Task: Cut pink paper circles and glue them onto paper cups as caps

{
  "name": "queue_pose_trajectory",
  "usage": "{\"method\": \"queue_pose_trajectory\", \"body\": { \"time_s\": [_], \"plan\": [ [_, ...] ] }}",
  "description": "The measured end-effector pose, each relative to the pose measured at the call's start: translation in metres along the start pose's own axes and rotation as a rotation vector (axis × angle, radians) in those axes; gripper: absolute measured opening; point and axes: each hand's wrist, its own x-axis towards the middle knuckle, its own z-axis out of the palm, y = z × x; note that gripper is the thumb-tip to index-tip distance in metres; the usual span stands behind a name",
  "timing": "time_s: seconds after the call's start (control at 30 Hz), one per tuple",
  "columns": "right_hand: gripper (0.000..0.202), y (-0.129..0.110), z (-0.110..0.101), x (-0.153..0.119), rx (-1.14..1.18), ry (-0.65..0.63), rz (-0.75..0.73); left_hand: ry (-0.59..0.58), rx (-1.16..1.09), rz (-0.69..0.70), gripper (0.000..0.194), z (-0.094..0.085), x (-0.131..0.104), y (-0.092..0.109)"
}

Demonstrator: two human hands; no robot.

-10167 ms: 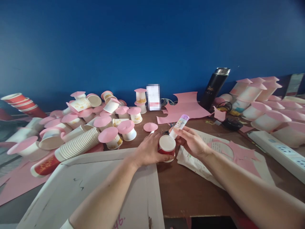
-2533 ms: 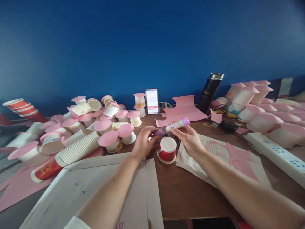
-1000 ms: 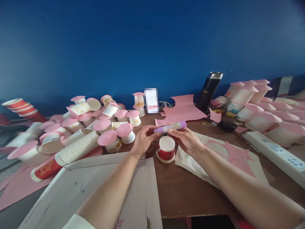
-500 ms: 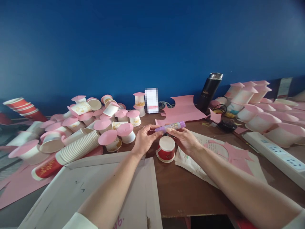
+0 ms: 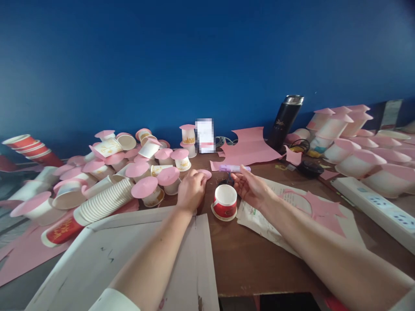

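Close to the board's far edge, my left hand (image 5: 191,190) has its fingers curled down at the edge of a small pink paper disc (image 5: 205,173). Part of the disc is hidden under the fingers. My right hand (image 5: 253,185) grips a purple glue stick (image 5: 231,168) between thumb and fingers, held level above the table and slightly blurred. Below and between the hands, a red and white paper cup (image 5: 225,211) stands upside down on the brown table, touched by neither hand.
Left lie white cups with pink discs (image 5: 145,188) and a stack of paper cups (image 5: 103,203). A grey board (image 5: 129,255) covers the front left. At right are a black flask (image 5: 285,121), cut pink paper (image 5: 253,147), a power strip (image 5: 376,207) and more capped cups (image 5: 359,162).
My left hand has let go of the glue stick and moved down and left to the pink disc. The glue stick stays in my right hand.
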Motion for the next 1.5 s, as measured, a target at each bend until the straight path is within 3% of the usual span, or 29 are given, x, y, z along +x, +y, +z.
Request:
{"method": "queue_pose_trajectory", "body": {
  "time_s": [0.23,0.37,1.07,1.27,1.43,1.5],
  "plan": [
    [0.011,0.003,-0.004,-0.001,-0.073,-0.162,-0.025,-0.097,0.252,0.008,0.02,0.002,0.002,0.006],
    [0.01,0.004,-0.007,0.002,-0.118,-0.183,-0.043,-0.131,0.295,0.01,0.022,0.001,0.002,0.009],
    [0.01,0.008,-0.001,-0.004,-0.202,-0.184,-0.056,-0.028,0.362,0.098,0.02,0.008,0.007,0.006],
    [0.015,0.007,-0.003,-0.003,-0.204,-0.188,-0.072,0.118,0.4,0.168,0.018,0.001,0.009,0.005],
    [0.021,0.0,-0.004,-0.007,-0.232,-0.209,-0.128,0.47,0.318,0.356,0.014,-0.017,0.006,0.006],
    [0.026,-0.004,-0.003,-0.01,-0.257,-0.24,-0.138,0.535,0.263,0.433,0.016,-0.023,0.001,0.009]
  ]
}}
